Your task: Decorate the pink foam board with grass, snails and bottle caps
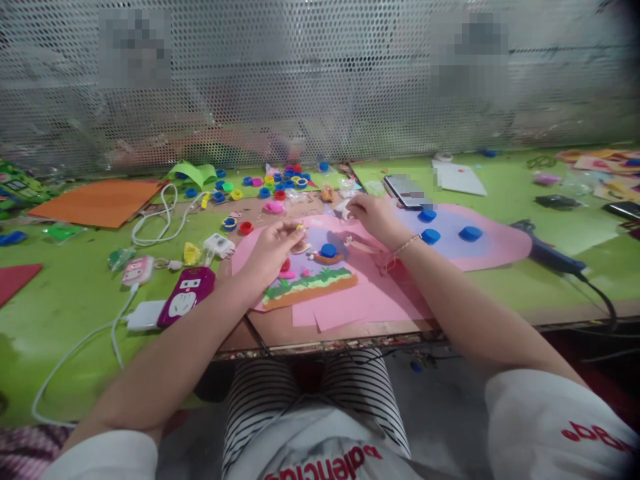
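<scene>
My left hand (274, 249) is closed in a pinch on a small pale piece with a yellow tip, over the left part of a decorated sheet. That sheet has a green and orange clay strip (311, 288) along its bottom. A blue cap (329, 251) sits on a brown clay shape, with a red cap (285, 265) to its left. Beyond the sheet, my right hand (370, 213) has its fingers together on a small white lump (343, 208). Pink paper (350, 313) lies beneath.
Many coloured caps (280, 195) lie at the back. On the left are a purple phone case (187, 297), a white charger (219, 245) and cables. To the right, a pink-blue sheet (453, 233) bears blue caps beside a glue gun (555, 252). A phone (407, 192) lies behind.
</scene>
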{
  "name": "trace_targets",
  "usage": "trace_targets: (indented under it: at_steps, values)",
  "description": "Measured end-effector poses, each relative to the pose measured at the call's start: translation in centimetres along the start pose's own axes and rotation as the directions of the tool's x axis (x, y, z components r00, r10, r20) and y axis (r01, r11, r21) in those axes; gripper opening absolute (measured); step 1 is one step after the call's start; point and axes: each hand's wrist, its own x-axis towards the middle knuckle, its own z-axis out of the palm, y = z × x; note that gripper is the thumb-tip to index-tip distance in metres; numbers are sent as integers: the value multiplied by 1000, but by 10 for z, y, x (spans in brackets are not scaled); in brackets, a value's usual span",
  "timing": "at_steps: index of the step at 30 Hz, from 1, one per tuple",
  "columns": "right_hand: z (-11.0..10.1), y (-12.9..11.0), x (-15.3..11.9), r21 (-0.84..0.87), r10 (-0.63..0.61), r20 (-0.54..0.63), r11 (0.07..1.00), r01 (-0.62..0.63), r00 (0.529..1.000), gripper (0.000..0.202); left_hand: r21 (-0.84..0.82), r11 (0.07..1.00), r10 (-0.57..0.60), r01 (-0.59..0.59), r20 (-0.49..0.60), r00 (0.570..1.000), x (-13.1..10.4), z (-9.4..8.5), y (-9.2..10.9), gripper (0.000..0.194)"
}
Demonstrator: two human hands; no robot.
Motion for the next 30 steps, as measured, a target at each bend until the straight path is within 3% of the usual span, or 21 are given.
trace_targets:
  at_steps: [4, 11, 30]
  values:
    - [3, 3, 1, -28, 24, 28, 999, -23, 999, 22, 7, 1000, -8, 8, -4, 1000, 0, 0, 2, 22]
    - [7, -4, -2, 106, 69, 142, 991, -85, 987, 13, -1, 1000, -5, 5, -15, 1000, -1, 1, 1, 20]
    - [11, -4, -1, 54, 106, 75, 992, -110, 992, 12, -13, 1000, -2, 2, 8, 1000, -1, 2, 5, 18]
